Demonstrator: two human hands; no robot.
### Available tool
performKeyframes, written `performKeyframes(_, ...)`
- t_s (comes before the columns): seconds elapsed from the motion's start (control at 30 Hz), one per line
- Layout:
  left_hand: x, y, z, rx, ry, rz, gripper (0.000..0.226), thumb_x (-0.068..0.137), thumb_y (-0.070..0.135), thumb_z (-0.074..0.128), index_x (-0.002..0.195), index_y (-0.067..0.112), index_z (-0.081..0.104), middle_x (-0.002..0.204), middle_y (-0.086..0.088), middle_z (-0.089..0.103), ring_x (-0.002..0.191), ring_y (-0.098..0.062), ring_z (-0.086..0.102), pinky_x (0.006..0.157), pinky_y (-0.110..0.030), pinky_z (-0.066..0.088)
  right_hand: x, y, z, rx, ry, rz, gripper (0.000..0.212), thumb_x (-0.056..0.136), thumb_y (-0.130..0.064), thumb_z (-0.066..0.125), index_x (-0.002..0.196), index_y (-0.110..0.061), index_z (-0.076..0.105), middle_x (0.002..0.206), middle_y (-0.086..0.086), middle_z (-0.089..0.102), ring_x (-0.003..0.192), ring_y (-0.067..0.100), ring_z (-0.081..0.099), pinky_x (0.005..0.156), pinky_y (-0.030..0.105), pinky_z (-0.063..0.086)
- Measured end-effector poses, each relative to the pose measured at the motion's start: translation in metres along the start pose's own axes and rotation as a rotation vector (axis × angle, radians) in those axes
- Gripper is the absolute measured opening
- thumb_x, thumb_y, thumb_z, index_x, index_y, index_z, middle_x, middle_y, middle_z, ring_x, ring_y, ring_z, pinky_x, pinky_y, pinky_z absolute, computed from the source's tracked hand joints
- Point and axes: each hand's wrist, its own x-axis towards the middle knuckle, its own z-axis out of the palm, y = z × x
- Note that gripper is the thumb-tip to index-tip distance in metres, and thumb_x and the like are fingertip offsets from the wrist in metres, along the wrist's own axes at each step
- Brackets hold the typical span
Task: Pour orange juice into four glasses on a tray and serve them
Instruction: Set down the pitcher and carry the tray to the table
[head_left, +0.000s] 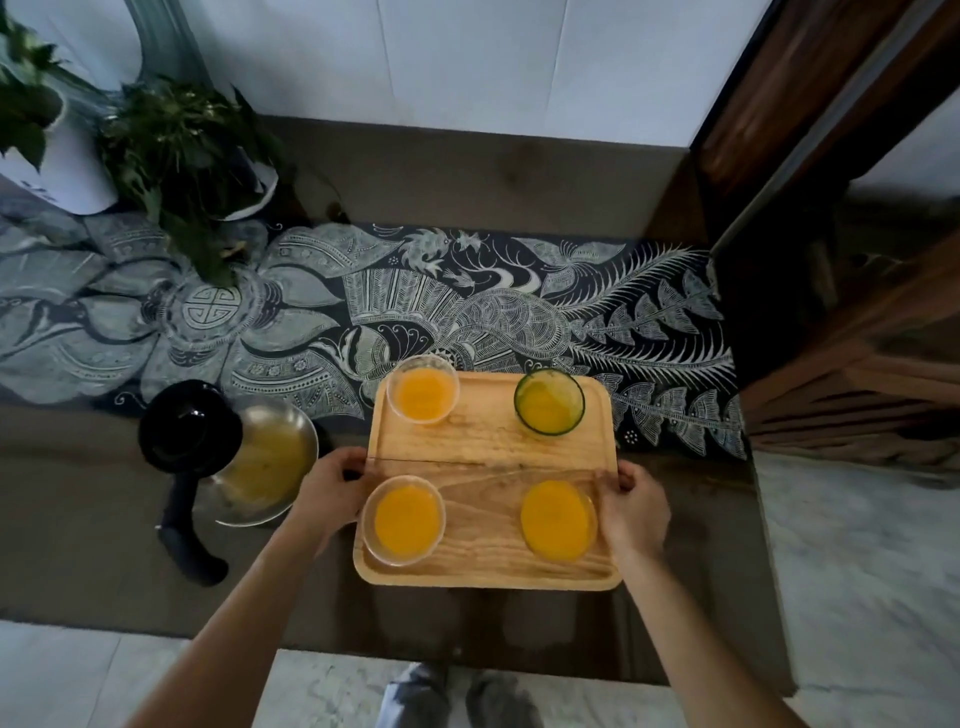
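The left hand (337, 483) and right hand (631, 504) each curl round a side edge of the pale rectangular wooden tray (493, 457). It lies squarely between them, equally near both, and seemingly runs lengthwise from hand to hand. Four clear glasses of orange juice (404, 519) stand at its corners. The fingers beneath the tray are hidden. I cannot tell whether it has left the brown surface (78, 519).

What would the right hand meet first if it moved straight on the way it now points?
The right hand grips the wooden tray at its right edge; farther along, probably the green-rimmed glass of juice, though depth is unclear.
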Motion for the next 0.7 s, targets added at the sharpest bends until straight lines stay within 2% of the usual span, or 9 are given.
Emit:
performKeyframes(0.13, 0.008, -0.011, -0.004, 0.188, 0.029, 0.149, 0.026, 0.09, 0.023, 0.076, 0.113, 0.013, 0.067, 0.099, 0.001, 0.071, 0.085, -0.017, 0.07, 0.059, -0.026, 0.055, 0.001, 0.005, 0.007, 0.128, 0.053, 0.019, 0.029, 0.095, -0.018, 0.07, 0.122, -0.005, 0.068, 0.113, 0.011, 0.072, 0.099, 0.025, 0.067, 0.088, 0.037, 0.053)
performKeyframes(0.23, 0.013, -0.015, -0.006, 0.266, 0.056, 0.198, 0.025, 0.088, 0.026, 0.078, 0.109, 0.015, 0.07, 0.095, 0.004, 0.072, 0.084, -0.016, 0.069, 0.067, -0.033, 0.058, 0.0, 0.009, 0.009, 0.15, 0.079, 0.017, 0.027, 0.095, -0.015, 0.069, 0.121, -0.005, 0.067, 0.112, 0.011, 0.071, 0.096, 0.021, 0.064, 0.087, 0.034, 0.052)
performKeyframes(0.3, 0.014, -0.017, -0.007, 0.254, 0.049, 0.207, 0.025, 0.087, 0.025, 0.079, 0.108, 0.015, 0.07, 0.095, 0.003, 0.073, 0.084, -0.017, 0.071, 0.067, -0.035, 0.059, 0.001, 0.011, 0.01, 0.157, 0.085, 0.017, 0.026, 0.096, -0.016, 0.069, 0.12, -0.006, 0.067, 0.111, 0.01, 0.07, 0.096, 0.02, 0.063, 0.086, 0.033, 0.05)
performKeyframes(0.47, 0.013, -0.02, -0.009, 0.203, 0.026, 0.214, 0.026, 0.087, 0.021, 0.079, 0.11, 0.013, 0.071, 0.095, 0.001, 0.073, 0.079, -0.015, 0.072, 0.059, -0.028, 0.059, 0.001, 0.02, 0.014, 0.169, 0.089, -0.007, 0.022, 0.095, -0.017, 0.068, 0.117, -0.011, 0.068, 0.11, 0.011, 0.068, 0.098, 0.026, 0.067, 0.088, 0.039, 0.055)
performKeyframes(0.6, 0.009, -0.021, -0.008, 0.133, 0.021, 0.196, 0.027, 0.087, 0.016, 0.078, 0.111, 0.01, 0.069, 0.097, -0.002, 0.072, 0.077, -0.015, 0.072, 0.054, -0.024, 0.058, 0.001, 0.023, 0.014, 0.182, 0.083, -0.009, 0.021, 0.096, -0.017, 0.068, 0.116, -0.013, 0.067, 0.11, 0.011, 0.067, 0.1, 0.025, 0.066, 0.087, 0.038, 0.054)
performKeyframes(0.7, 0.005, -0.015, -0.011, 0.101, 0.005, 0.185, 0.026, 0.087, 0.014, 0.078, 0.111, 0.011, 0.069, 0.097, -0.003, 0.072, 0.079, -0.016, 0.072, 0.055, -0.024, 0.058, 0.001, 0.024, 0.013, 0.209, 0.076, 0.001, 0.021, 0.095, -0.015, 0.068, 0.116, -0.011, 0.067, 0.112, 0.013, 0.067, 0.098, 0.026, 0.067, 0.085, 0.037, 0.054)
